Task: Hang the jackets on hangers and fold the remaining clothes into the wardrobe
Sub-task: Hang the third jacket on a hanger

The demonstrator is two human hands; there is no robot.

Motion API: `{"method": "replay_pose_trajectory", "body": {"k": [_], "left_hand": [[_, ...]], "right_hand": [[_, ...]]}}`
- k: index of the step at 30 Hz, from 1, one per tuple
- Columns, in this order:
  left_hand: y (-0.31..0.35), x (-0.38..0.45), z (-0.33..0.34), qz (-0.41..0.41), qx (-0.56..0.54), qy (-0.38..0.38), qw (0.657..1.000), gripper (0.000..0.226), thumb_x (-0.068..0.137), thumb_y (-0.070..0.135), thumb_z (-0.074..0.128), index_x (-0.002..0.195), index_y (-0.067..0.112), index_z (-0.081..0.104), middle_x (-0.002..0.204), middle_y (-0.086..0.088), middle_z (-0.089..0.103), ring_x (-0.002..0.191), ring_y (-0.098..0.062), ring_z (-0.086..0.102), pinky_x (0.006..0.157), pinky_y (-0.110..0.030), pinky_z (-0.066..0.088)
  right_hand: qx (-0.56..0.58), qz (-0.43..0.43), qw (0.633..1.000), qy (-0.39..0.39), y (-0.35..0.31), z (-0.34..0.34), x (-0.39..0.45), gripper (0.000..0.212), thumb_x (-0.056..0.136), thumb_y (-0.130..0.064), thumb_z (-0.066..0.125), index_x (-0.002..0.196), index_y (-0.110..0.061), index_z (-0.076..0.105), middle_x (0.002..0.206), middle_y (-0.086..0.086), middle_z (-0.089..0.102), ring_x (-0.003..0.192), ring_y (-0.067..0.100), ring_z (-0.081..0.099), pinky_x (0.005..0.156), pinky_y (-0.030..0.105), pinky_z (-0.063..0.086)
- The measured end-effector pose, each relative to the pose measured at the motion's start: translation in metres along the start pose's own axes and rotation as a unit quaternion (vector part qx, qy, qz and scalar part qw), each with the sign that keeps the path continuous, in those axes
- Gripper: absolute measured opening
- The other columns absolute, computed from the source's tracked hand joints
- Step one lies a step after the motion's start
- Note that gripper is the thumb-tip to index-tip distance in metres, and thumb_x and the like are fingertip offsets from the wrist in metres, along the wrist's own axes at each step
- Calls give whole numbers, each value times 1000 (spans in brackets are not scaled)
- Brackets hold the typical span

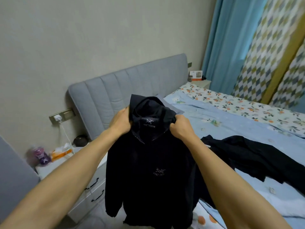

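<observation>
A dark navy hooded jacket (148, 176) with a pale logo hangs in the air in front of me, over the gap between bed and nightstand. My left hand (121, 123) grips its collar on the left side of the hood. On the right side of the collar my right hand (180, 128) grips the fabric. The jacket's body and sleeves hang straight down, and its hood stands up between my hands. No hanger shows. A second black garment (252, 156) lies crumpled on the bed to the right.
The bed (247, 119) with light blue sheets and a floral quilt fills the right side, with a grey padded headboard (125, 90) behind. A white nightstand (89, 187) with drawers stands at the left, holding a tissue pack, a purple cup and a dark round object. Blue curtains hang at the far right.
</observation>
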State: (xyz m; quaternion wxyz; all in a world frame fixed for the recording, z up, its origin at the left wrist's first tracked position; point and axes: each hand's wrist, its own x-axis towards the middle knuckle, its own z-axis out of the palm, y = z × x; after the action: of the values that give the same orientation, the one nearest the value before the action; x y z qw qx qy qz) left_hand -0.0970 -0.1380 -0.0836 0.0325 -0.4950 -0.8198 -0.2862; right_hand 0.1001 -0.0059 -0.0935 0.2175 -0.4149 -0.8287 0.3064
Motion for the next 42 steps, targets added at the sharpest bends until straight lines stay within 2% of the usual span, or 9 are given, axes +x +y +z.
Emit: {"method": "replay_pose_trajectory", "body": {"k": [7, 16, 23, 26, 28, 32, 37, 40, 42], "left_hand": [[45, 50, 33, 77, -3, -50, 996, 34, 90, 11, 58, 123, 4, 53, 124, -26, 60, 110, -46, 57, 82, -42, 45], [58, 111, 122, 111, -16, -137, 984, 47, 93, 12, 52, 138, 8, 43, 128, -27, 58, 114, -47, 54, 86, -47, 46], [50, 237, 164, 164, -80, -142, 973, 55, 79, 37, 40, 126, 12, 48, 111, -24, 65, 96, -45, 61, 78, -50, 51], [50, 287, 181, 152, -102, -111, 977, 56, 85, 33, 47, 136, 10, 45, 116, -26, 63, 98, -48, 60, 73, -46, 48], [42, 308, 205, 153, -104, -162, 969, 53, 91, 24, 55, 140, 13, 42, 120, -26, 62, 104, -46, 59, 75, -43, 46], [20, 321, 242, 93, -290, -271, 913, 57, 79, 34, 58, 136, 28, 51, 132, 2, 60, 120, -16, 54, 97, -34, 44], [9, 341, 274, 63, -418, -320, 848, 52, 74, -4, 60, 123, 15, 59, 107, 7, 67, 102, -11, 60, 84, -19, 47], [16, 356, 279, -33, -531, -404, 744, 52, 72, 11, 52, 123, 16, 60, 107, -1, 68, 92, -12, 63, 76, -24, 48], [28, 365, 283, -96, -543, -445, 706, 33, 91, 30, 52, 120, 18, 63, 106, 2, 71, 83, -8, 66, 69, -23, 49]], "right_hand": [[33, 4, 997, 74, 53, -40, -4, 11, 86, -5, 47, 88, -14, 54, 85, 10, 63, 77, 29, 57, 64, 36, 46], [9, 73, 993, 97, 117, -36, 25, 9, 91, -14, 50, 91, -23, 50, 78, 0, 57, 70, 22, 53, 58, 34, 39], [42, 92, 976, 192, 122, -39, 137, 30, 93, -13, 51, 67, -23, 40, 61, -3, 43, 57, 15, 38, 51, 30, 24], [71, 118, 963, 230, 113, -36, 188, 33, 91, -11, 50, 66, -22, 33, 59, -5, 37, 54, 12, 30, 51, 28, 21], [72, 166, 964, 195, 125, -18, 216, 27, 88, -12, 51, 69, -15, 32, 61, 0, 37, 57, 15, 30, 54, 32, 21], [58, 245, 955, 156, 151, 12, 240, 22, 83, -12, 52, 69, -13, 35, 63, 3, 39, 62, 18, 32, 55, 33, 24], [192, 262, 939, 117, 165, 10, 257, 8, 71, -15, 52, 74, -11, 46, 68, 2, 46, 65, 17, 41, 63, 32, 33], [368, 298, 877, 81, 176, 7, 272, 33, 70, -41, 61, 82, -11, 55, 83, 3, 58, 77, 24, 51, 75, 37, 41], [341, 320, 880, 79, 184, 6, 285, 52, 74, -61, 65, 98, -15, 71, 100, -4, 73, 91, 17, 68, 87, 32, 52]]}}
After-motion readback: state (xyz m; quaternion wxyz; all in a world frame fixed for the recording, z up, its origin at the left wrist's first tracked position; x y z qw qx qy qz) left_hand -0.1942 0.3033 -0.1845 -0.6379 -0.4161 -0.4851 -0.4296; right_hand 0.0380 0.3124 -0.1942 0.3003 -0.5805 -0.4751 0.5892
